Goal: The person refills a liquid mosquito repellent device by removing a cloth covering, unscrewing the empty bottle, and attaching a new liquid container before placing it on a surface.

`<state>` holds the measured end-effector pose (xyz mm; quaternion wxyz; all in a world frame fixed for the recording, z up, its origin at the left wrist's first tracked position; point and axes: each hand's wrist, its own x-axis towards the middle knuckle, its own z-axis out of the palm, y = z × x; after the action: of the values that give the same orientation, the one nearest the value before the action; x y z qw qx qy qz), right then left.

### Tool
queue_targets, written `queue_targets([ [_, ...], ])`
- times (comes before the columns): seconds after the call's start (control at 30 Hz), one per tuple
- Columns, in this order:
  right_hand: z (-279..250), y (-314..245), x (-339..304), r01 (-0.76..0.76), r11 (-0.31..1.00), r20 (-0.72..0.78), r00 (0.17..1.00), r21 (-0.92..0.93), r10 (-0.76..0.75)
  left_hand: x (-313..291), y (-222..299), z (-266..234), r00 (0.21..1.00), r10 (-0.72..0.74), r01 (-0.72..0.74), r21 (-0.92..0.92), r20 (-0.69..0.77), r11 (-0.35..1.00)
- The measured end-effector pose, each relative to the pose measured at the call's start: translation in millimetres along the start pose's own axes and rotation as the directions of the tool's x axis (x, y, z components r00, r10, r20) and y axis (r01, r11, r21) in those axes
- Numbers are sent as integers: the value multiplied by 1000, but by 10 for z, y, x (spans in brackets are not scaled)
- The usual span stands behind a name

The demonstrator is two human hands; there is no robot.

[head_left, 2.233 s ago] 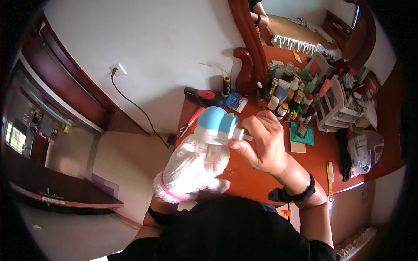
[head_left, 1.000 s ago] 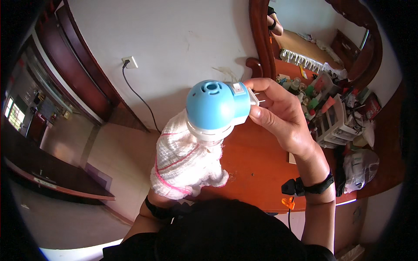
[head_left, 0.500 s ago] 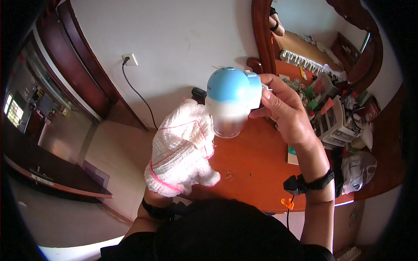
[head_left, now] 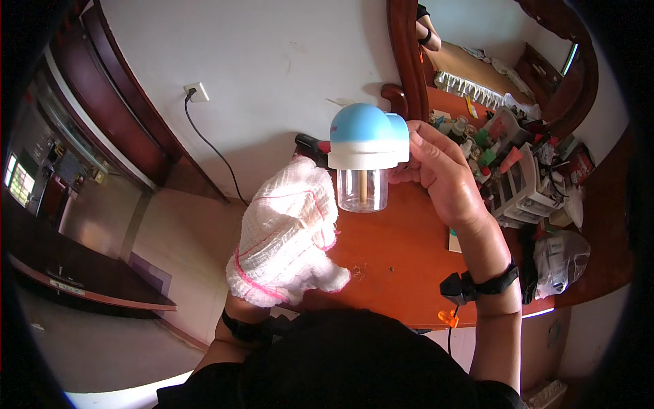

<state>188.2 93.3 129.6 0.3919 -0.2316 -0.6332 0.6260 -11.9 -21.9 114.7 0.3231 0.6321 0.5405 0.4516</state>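
Note:
In my right hand (head_left: 446,170) is a small humidifier (head_left: 368,153), its fingers closed on the right side. The humidifier has a light blue domed top, a white band and a clear cup with a tan stick standing inside. It is upright above the table. A white gauze cloth (head_left: 279,235) with pink lines and edging covers my left hand, so those fingers are hidden; only the left wrist (head_left: 248,312) shows below it. The cloth stands just left of the clear cup.
Underneath is a reddish-brown wooden table (head_left: 402,286). Behind the cloth lies a black object (head_left: 312,144). At right are white drawers (head_left: 524,184) with clutter and a clear plastic bag (head_left: 562,262). A mirror (head_left: 490,34) stands behind; a black cord (head_left: 214,143) hangs from a wall socket (head_left: 196,92).
The humidifier has turned from tilted to upright, so its white band and clear cup with the stick now show plainly. The cloth-covered left hand has barely moved.

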Motion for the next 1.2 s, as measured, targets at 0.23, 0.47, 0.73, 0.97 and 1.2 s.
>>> queue_targets([
  [0.23, 12, 27, -8, -39, 999, -16, 999, -14, 39, 3, -96, -12, 1000, -3, 5, -59, 23, 998],
  [0.47, -49, 108, -2, -50, 998, 24, 998, 34, 50, -9, -208, -13, 993, -34, 54, -179, 112, 982],
  [0.73, -47, 118, -27, -61, 996, 7, 998, 61, 60, 18, -150, 16, 992, -46, 71, -217, 119, 974],
  [0.97, -69, 190, -56, -34, 995, 15, 999, 92, 33, 6, -126, 41, 991, -62, 90, -243, 119, 966],
  [1.2, -77, 209, -108, 14, 995, 29, 999, 99, -17, -15, -98, 59, 988, -81, 115, -284, 128, 952],
])
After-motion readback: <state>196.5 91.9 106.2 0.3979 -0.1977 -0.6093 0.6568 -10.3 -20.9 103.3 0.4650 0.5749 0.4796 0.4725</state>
